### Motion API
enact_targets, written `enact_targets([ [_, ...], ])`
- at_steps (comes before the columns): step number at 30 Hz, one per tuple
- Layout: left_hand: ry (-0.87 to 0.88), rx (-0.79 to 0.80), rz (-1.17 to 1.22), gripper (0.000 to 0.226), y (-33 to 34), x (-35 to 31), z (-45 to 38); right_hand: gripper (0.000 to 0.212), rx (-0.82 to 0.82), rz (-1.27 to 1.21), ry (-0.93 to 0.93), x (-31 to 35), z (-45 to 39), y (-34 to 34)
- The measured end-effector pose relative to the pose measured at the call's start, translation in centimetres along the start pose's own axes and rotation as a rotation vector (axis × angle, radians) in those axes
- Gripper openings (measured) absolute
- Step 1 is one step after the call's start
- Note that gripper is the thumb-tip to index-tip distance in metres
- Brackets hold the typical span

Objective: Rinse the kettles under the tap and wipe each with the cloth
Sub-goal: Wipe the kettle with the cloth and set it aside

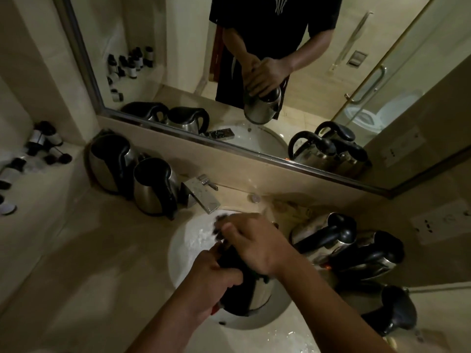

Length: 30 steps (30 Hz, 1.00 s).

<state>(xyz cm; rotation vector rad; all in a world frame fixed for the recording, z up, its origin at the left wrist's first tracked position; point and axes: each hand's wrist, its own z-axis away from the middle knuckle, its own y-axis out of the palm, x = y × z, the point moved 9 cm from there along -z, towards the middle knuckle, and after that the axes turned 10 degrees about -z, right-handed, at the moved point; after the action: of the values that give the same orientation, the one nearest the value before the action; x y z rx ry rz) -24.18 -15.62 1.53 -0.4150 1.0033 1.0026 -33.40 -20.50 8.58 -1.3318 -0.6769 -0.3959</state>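
Left hand (214, 273) grips the black handle of a steel kettle (257, 294) held tilted over the white sink (188, 240). Right hand (252, 243) lies curled over the kettle's top, holding it; fingertips near the spout end. Kettle body is shiny steel with black lid and handle. Worktop (89, 263) carries two upright kettles (132, 179) left of the tap (201, 194), more kettles (356, 248) on the right. Small bottles (43, 143) far left.

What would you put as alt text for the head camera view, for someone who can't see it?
Both hands hold a steel kettle over the white sink: the left hand grips its black handle, the right hand covers the top. Two kettles stand left of the tap, more lie right, below a mirror.
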Motion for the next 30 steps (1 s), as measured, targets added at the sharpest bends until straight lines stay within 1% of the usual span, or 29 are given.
enact_targets([
  [1, -0.002, -0.005, 0.008, 0.01, 0.0, -0.1, 0.1, 0.042, 0.032, 0.055, -0.096, 1.3, -0.4, 0.5],
  [2, 0.003, -0.002, 0.006, 0.013, 0.1, -0.2, 0.0, 0.039, 0.044, 0.091, -0.183, 2.3, -0.4, 0.5],
  [4, 0.025, 0.006, -0.017, 0.031, 0.0, -0.4, -0.2, 0.032, 0.028, 0.064, -0.282, 2.2, -0.1, -0.4],
  [5, 0.041, 0.002, -0.016, 0.033, -0.1, -0.8, -0.2, 0.028, -0.008, 0.037, -0.306, 1.2, 0.2, -1.1],
  [6, 0.05, 0.0, -0.009, 0.026, -0.3, -1.0, -0.3, 0.028, -0.075, 0.017, -0.297, 0.1, 0.6, -1.9],
  [7, 0.047, -0.007, 0.006, 0.016, -0.6, -1.2, -0.3, 0.033, -0.164, -0.015, -0.251, -1.5, 1.2, -2.5],
  [9, 0.019, -0.028, 0.044, 0.023, -1.2, -0.6, -0.3, 0.046, -0.371, -0.162, -0.12, -4.5, 2.9, -2.7],
  [11, -0.012, -0.079, 0.097, 0.014, -2.0, -0.1, -0.2, 0.05, -0.583, -0.344, 0.011, -6.1, 4.8, -1.6],
  [12, -0.02, -0.091, 0.126, 0.007, -2.1, 0.0, -0.1, 0.052, -0.662, -0.356, 0.067, -6.3, 5.7, -0.4],
  [13, -0.027, -0.101, 0.162, 0.008, -2.1, -0.1, 0.0, 0.054, -0.711, -0.296, 0.092, -5.8, 6.5, 0.7],
  [14, -0.031, -0.107, 0.2, 0.014, -2.2, -0.2, 0.0, 0.056, -0.722, -0.181, 0.062, -4.7, 7.0, 1.9],
  [15, -0.035, -0.107, 0.234, 0.021, -2.3, -0.3, 0.0, 0.057, -0.697, -0.051, -0.008, -3.5, 7.4, 3.4],
  [17, -0.034, -0.086, 0.29, 0.031, -2.3, -0.5, -0.3, 0.059, -0.601, 0.186, -0.14, -2.5, 8.2, 6.5],
  [19, -0.013, -0.076, 0.289, 0.029, -2.3, -1.0, -0.4, 0.06, -0.551, 0.338, -0.191, -3.3, 8.9, 8.0],
  [20, -0.002, -0.079, 0.274, 0.026, -2.4, -1.2, -0.5, 0.06, -0.557, 0.35, -0.196, -3.7, 9.3, 8.0],
  [21, 0.01, -0.077, 0.26, 0.023, -2.3, -1.5, -0.5, 0.06, -0.577, 0.321, -0.192, -3.9, 9.5, 7.5],
  [23, 0.036, -0.06, 0.232, 0.021, -2.1, -2.2, -0.3, 0.058, -0.643, 0.17, -0.123, -3.9, 9.1, 5.1],
  [25, 0.061, -0.064, 0.2, 0.023, -1.9, -2.7, -0.2, 0.057, -0.739, -0.071, 0.027, -4.3, 7.7, 2.1],
  [27, 0.069, -0.066, 0.166, 0.028, -1.7, -3.0, -0.1, 0.054, -0.79, -0.352, 0.159, -4.9, 6.0, -0.4],
  [28, 0.068, -0.062, 0.165, 0.027, -1.5, -3.0, -0.1, 0.053, -0.797, -0.417, 0.181, -4.7, 5.3, -1.3],
  [29, 0.064, -0.06, 0.168, 0.025, -1.3, -3.0, 0.0, 0.053, -0.78, -0.405, 0.176, -4.1, 4.8, -2.0],
  [30, 0.061, -0.06, 0.171, 0.024, -1.3, -3.0, 0.0, 0.053, -0.742, -0.326, 0.138, -3.0, 4.4, -2.3],
])
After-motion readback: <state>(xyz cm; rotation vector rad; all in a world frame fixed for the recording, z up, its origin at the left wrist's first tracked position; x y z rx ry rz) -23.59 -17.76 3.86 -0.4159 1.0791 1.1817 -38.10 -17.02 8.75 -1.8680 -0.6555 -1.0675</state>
